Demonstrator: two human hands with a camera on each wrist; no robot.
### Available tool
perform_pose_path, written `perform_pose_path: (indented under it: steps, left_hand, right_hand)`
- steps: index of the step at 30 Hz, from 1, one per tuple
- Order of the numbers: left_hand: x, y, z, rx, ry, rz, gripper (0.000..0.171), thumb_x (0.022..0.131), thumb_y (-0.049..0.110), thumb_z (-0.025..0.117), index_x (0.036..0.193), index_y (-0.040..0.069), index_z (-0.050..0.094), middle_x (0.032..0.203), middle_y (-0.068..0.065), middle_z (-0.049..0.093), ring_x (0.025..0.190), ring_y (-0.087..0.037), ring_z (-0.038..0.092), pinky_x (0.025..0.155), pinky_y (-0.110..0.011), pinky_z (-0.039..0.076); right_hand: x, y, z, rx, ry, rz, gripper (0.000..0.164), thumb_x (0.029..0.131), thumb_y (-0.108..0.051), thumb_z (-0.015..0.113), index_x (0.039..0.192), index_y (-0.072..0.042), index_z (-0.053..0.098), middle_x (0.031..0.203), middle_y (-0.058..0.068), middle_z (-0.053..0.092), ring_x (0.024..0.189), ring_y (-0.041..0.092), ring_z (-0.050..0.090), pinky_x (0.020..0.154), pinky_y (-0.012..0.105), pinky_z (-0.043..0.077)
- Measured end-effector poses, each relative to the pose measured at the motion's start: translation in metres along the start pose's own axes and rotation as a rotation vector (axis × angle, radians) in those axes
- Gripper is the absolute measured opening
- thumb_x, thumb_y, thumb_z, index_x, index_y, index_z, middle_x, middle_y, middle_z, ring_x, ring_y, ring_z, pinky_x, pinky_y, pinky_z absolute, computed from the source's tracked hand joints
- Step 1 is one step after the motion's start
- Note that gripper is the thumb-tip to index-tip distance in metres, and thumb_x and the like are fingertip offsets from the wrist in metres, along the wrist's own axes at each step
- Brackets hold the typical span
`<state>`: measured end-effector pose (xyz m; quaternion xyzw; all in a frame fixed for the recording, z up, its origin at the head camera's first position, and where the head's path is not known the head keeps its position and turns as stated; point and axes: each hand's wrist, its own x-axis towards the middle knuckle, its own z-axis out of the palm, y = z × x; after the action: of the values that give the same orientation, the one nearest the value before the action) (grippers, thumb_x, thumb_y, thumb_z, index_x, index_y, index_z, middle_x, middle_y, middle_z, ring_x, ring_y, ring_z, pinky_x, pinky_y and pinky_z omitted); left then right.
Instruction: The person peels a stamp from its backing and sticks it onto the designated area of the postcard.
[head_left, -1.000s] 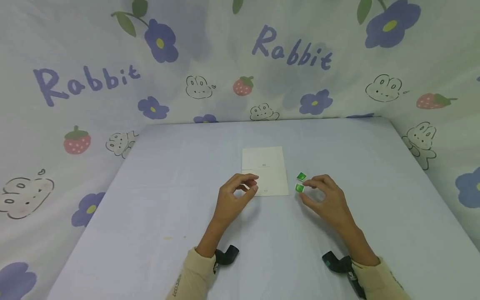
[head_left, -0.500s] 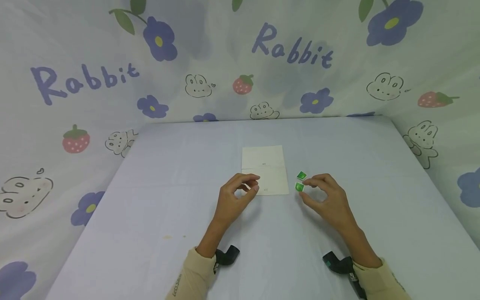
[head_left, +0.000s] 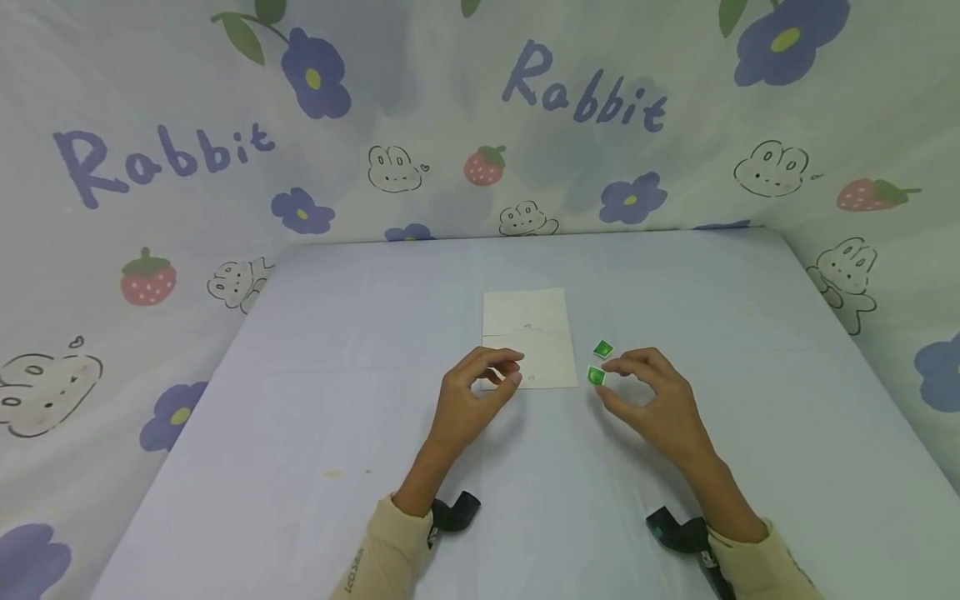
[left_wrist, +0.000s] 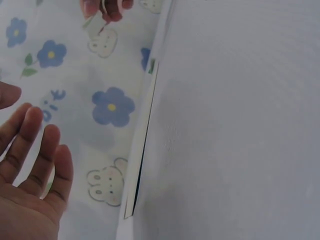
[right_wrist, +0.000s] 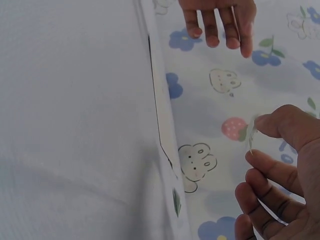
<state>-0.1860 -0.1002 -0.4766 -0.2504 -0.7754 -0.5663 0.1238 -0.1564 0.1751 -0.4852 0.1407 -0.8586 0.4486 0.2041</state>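
Note:
My right hand (head_left: pixel 652 400) pinches a small green square piece with a white border (head_left: pixel 596 376) between thumb and index finger, raised over the table. In the right wrist view this thin piece (right_wrist: pixel 251 132) is seen nearly edge-on, and the left wrist view shows its pale back (left_wrist: pixel 94 24). A matching green square (head_left: pixel 603 349) lies on the table just beyond those fingertips. My left hand (head_left: pixel 474 396) hovers with loosely bent fingers and nothing in them, overlapping the near left part of a cream rectangular sheet (head_left: pixel 525 308) that has a line across its middle.
A white cloth covers the table (head_left: pixel 360 333). Behind and at both sides hangs a curtain (head_left: pixel 450 100) printed with rabbits, flowers and strawberries. Black wrist devices (head_left: pixel 456 511) sit at both sleeve cuffs. Small yellowish stains (head_left: pixel 333 473) mark the cloth at the left front.
The green square in my right hand has shifted slightly left and turned a little. My left hand has edged slightly right. The whole head view has tilted a touch.

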Motion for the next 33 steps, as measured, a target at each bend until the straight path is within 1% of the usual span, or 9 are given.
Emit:
perform_pose_path:
  steps: [6, 8, 15, 18, 23, 25, 29, 31, 33]
  left_hand:
    - [-0.001, 0.003, 0.003, -0.009, 0.000, 0.014, 0.024, 0.092, 0.008, 0.072, 0.116, 0.011, 0.071, 0.104, -0.003, 0.068, 0.096, -0.017, 0.063, 0.076, -0.044, 0.056]
    - [-0.001, 0.004, 0.003, -0.007, -0.003, 0.016, 0.024, 0.093, 0.009, 0.072, 0.116, 0.012, 0.071, 0.103, -0.002, 0.068, 0.096, -0.017, 0.063, 0.076, -0.043, 0.056]
    - [-0.002, 0.005, 0.004, -0.006, -0.021, 0.025, 0.021, 0.095, 0.017, 0.070, 0.116, 0.018, 0.071, 0.103, 0.005, 0.067, 0.096, -0.014, 0.063, 0.076, -0.035, 0.055]
    - [-0.002, 0.004, 0.005, -0.009, -0.028, 0.034, 0.020, 0.096, 0.019, 0.070, 0.116, 0.018, 0.071, 0.102, 0.005, 0.067, 0.096, -0.014, 0.063, 0.075, -0.035, 0.056]
    - [-0.002, 0.007, 0.008, -0.003, -0.026, 0.042, 0.021, 0.095, 0.012, 0.071, 0.115, 0.014, 0.072, 0.101, 0.003, 0.067, 0.095, -0.014, 0.063, 0.074, -0.041, 0.056]
    - [-0.002, 0.012, 0.009, -0.004, -0.022, 0.047, 0.021, 0.093, 0.007, 0.071, 0.114, 0.010, 0.072, 0.099, -0.001, 0.067, 0.093, -0.017, 0.063, 0.074, -0.044, 0.055]
    - [0.000, 0.031, 0.007, -0.011, -0.018, 0.065, 0.021, 0.091, -0.002, 0.070, 0.111, 0.001, 0.071, 0.097, -0.009, 0.067, 0.091, -0.023, 0.063, 0.071, -0.049, 0.055]
    - [0.001, 0.039, 0.006, -0.013, -0.020, 0.067, 0.020, 0.090, -0.005, 0.069, 0.110, -0.002, 0.070, 0.096, -0.012, 0.067, 0.090, -0.025, 0.063, 0.071, -0.047, 0.055]
    - [0.001, 0.043, 0.006, -0.014, -0.024, 0.064, 0.020, 0.089, -0.005, 0.069, 0.109, -0.003, 0.070, 0.095, -0.013, 0.067, 0.090, -0.025, 0.063, 0.071, -0.047, 0.055]
  right_hand:
    - [-0.001, -0.003, -0.001, 0.017, -0.010, 0.001, 0.033, 0.075, -0.009, 0.088, 0.105, -0.015, 0.075, 0.108, -0.007, 0.060, 0.102, 0.009, 0.058, 0.088, 0.022, 0.043]
    - [-0.001, -0.005, -0.001, 0.022, -0.013, 0.009, 0.033, 0.075, -0.009, 0.088, 0.105, -0.015, 0.075, 0.109, -0.008, 0.060, 0.103, 0.009, 0.058, 0.088, 0.023, 0.043]
    - [-0.002, -0.009, -0.001, 0.040, -0.020, 0.029, 0.032, 0.076, -0.010, 0.088, 0.105, -0.017, 0.075, 0.109, -0.009, 0.060, 0.104, 0.009, 0.057, 0.089, 0.024, 0.044]
    - [-0.003, -0.010, 0.000, 0.042, -0.024, 0.038, 0.032, 0.076, -0.010, 0.088, 0.105, -0.018, 0.075, 0.109, -0.009, 0.060, 0.105, 0.009, 0.057, 0.088, 0.028, 0.044]
    - [-0.003, -0.012, 0.000, 0.049, -0.031, 0.041, 0.032, 0.076, -0.010, 0.088, 0.105, -0.018, 0.075, 0.109, -0.009, 0.060, 0.106, 0.009, 0.057, 0.087, 0.035, 0.046]
    - [-0.003, -0.012, 0.000, 0.047, -0.033, 0.036, 0.032, 0.076, -0.010, 0.088, 0.105, -0.018, 0.075, 0.109, -0.009, 0.060, 0.106, 0.010, 0.057, 0.086, 0.036, 0.046]
    - [-0.004, -0.012, 0.001, 0.041, -0.036, 0.028, 0.033, 0.076, -0.010, 0.088, 0.105, -0.018, 0.075, 0.110, -0.009, 0.060, 0.105, 0.010, 0.057, 0.086, 0.036, 0.047]
    - [-0.004, -0.013, 0.001, 0.041, -0.038, 0.029, 0.033, 0.076, -0.010, 0.088, 0.105, -0.018, 0.075, 0.110, -0.009, 0.060, 0.105, 0.010, 0.057, 0.087, 0.035, 0.047]
    - [-0.004, -0.013, 0.001, 0.045, -0.040, 0.031, 0.032, 0.076, -0.010, 0.088, 0.105, -0.019, 0.075, 0.109, -0.009, 0.060, 0.105, 0.010, 0.057, 0.087, 0.034, 0.047]
